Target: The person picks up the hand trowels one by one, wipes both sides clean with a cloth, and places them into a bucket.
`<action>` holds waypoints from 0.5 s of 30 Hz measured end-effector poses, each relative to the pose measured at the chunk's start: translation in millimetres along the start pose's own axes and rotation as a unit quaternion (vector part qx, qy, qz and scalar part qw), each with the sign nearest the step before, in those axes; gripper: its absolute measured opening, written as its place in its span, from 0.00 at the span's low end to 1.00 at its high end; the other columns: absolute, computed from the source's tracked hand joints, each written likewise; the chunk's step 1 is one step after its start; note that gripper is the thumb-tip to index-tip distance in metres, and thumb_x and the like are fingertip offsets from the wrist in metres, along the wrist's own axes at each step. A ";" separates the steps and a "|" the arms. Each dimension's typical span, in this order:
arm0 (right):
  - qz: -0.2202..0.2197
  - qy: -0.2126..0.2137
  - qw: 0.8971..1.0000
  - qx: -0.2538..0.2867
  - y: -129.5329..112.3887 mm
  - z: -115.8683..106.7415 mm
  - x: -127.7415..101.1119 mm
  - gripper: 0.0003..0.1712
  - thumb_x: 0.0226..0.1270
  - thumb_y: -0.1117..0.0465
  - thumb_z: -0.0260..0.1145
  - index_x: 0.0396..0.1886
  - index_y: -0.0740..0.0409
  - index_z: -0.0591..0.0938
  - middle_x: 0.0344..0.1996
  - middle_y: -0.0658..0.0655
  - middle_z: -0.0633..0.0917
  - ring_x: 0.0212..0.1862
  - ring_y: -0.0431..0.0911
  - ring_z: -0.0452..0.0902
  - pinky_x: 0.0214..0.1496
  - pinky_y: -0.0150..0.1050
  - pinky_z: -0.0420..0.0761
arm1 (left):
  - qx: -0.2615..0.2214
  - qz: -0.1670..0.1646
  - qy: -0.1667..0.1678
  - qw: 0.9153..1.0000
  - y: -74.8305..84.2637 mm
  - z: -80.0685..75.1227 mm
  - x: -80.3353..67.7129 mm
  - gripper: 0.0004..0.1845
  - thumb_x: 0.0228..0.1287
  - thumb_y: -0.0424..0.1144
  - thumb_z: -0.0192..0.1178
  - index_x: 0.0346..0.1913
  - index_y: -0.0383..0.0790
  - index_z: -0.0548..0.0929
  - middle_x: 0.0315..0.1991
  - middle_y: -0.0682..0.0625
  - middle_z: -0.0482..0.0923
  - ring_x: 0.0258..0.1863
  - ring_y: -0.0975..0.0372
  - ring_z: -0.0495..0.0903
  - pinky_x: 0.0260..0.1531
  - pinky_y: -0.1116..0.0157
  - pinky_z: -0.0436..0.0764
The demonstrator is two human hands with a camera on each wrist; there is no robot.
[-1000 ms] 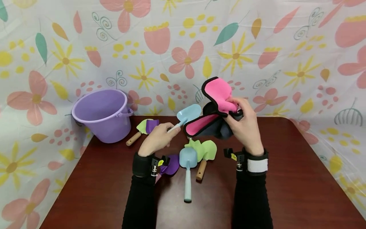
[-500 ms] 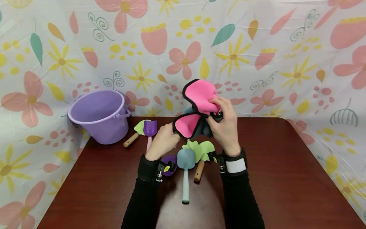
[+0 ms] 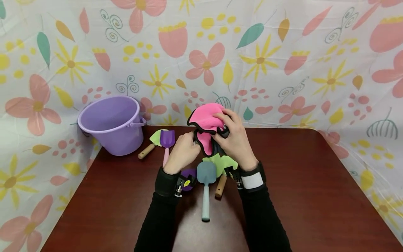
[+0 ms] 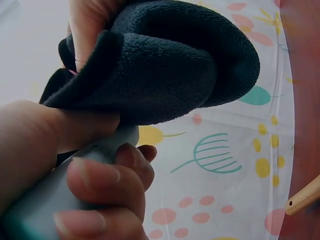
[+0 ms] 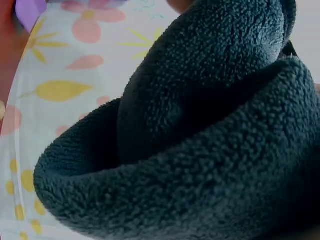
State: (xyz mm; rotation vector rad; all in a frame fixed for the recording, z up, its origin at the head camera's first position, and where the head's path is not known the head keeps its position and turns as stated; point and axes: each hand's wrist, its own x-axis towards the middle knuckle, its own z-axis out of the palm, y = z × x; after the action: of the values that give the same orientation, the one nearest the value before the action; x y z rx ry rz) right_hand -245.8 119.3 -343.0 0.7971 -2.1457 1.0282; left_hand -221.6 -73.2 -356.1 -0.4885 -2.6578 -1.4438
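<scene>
In the head view my left hand (image 3: 184, 151) is raised above the middle of the table. The left wrist view shows its fingers curled round the pale blue handle of a toy shovel (image 4: 42, 202). The shovel's blade is hidden in a cleaning cloth (image 3: 206, 113), pink on one side, dark grey and fluffy on the other, with black edging. My right hand (image 3: 234, 140) grips the bunched cloth from the right side, over the blade's place. The dark fluffy side (image 5: 200, 185) fills most of the right wrist view in loose folds.
A purple bucket (image 3: 129, 141) stands back left. Beside it lie a green trowel (image 3: 146, 151) with a wooden handle and a purple shovel (image 3: 167, 138). Below the hands lie a blue shovel (image 3: 206, 172), green garden tools (image 3: 229, 162) and another purple tool (image 3: 188, 174). A floral sheet hangs behind the table.
The right hand has brought the cloth left and down onto the blue shovel, whose blade showed earlier and is now covered. The left hand has shifted slightly right.
</scene>
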 end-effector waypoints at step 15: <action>-0.009 0.040 0.997 -0.064 4.4 5.3 0.1 0.24 0.48 0.78 0.70 0.47 0.61 0.83 0.58 0.64 0.73 0.53 0.62 0.63 0.50 0.54 0.66 | -0.013 0.031 0.009 0.999 -0.1 1.0 1.9 0.16 0.74 0.46 0.54 0.29 0.41 0.75 0.15 0.55 0.57 0.10 0.63 0.57 0.15 0.67 0.57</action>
State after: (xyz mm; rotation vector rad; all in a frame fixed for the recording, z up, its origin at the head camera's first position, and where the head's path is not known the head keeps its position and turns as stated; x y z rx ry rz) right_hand -250.5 117.2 -347.5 0.7008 -2.1088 0.8882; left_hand -223.3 -71.9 -356.3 -0.5522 -2.5895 -1.4608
